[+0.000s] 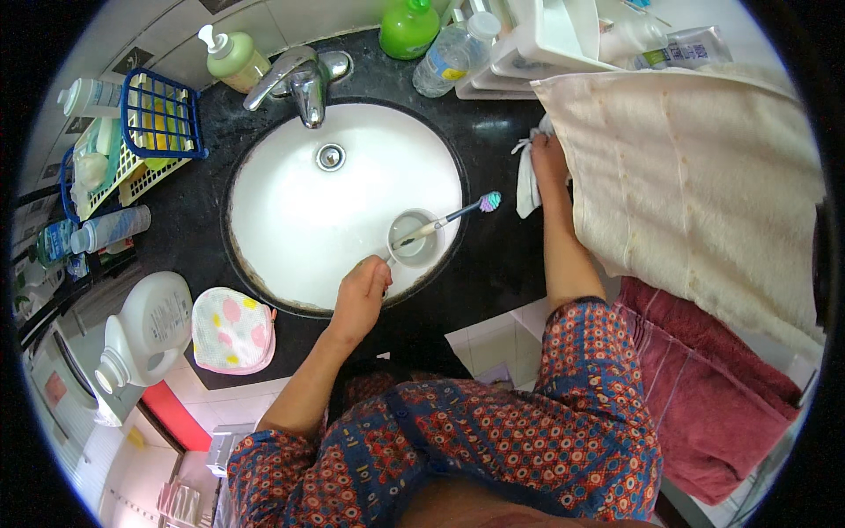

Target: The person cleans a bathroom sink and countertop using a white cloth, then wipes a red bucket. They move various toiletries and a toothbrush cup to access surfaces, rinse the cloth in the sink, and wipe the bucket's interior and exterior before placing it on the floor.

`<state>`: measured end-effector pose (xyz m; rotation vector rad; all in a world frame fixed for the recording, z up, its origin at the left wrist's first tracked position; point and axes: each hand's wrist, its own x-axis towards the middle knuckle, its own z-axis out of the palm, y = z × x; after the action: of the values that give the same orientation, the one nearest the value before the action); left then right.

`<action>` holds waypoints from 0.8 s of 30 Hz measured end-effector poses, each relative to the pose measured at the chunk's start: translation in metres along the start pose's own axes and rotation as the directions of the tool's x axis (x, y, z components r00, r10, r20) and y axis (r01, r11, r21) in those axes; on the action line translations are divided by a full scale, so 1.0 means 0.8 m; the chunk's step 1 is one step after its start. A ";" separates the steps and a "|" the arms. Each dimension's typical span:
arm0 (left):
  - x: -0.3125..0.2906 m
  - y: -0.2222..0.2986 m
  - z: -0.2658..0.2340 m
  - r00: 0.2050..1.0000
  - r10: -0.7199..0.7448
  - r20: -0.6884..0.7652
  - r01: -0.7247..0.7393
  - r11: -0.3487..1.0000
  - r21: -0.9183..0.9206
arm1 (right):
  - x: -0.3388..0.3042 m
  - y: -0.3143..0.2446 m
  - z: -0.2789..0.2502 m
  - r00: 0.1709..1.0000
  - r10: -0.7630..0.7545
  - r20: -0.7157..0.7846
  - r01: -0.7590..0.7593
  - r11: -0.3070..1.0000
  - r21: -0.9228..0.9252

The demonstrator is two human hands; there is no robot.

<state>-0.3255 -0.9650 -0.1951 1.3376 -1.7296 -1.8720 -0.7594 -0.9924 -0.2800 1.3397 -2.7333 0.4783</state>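
Black countertop (506, 264) surrounds an oval white washbasin (290, 220) with a chrome mixer tap (308, 86) at its far edge. Your left hand (363, 290) is closed at the handle side of a white mug (430, 254), held over the basin's near-right part. Your right hand (550, 163) is on a white cloth (526, 185) at the counter's right, beside the hanging cream towel (695, 167); you cannot tell whether the partly hidden fingers grasp or merely press it.

For good control, keep the mug over the basin and level enough that its toothbrush (451, 216) cannot slide out; the bristle end overhangs the rim. Keep the cloth clear of the towel's edge.

Containers: the mug holds the toothbrush, handle down. A blue basket (132, 114) holds yellow items. The large white jug (158, 308) is opaque; its contents cannot be determined.
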 end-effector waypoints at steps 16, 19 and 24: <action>-0.016 -0.017 -0.018 0.997 -0.025 -0.067 0.025 1.000 -0.010 | -0.002 -0.093 0.019 0.916 -0.012 -0.401 0.168 0.919 0.356; -0.014 -0.016 -0.015 0.997 -0.020 -0.071 0.017 0.999 -0.046 | 0.000 -0.104 0.020 0.891 -0.181 -0.416 0.301 0.922 0.242; -0.016 -0.019 -0.011 0.999 -0.011 -0.044 0.010 1.000 -0.021 | -0.013 -0.098 0.012 0.898 -0.344 -0.275 0.427 0.833 0.352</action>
<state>-0.3065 -0.9576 -0.2019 1.3722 -1.6805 -1.8471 -0.6910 -1.0326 -0.2718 1.7681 -2.1831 1.1153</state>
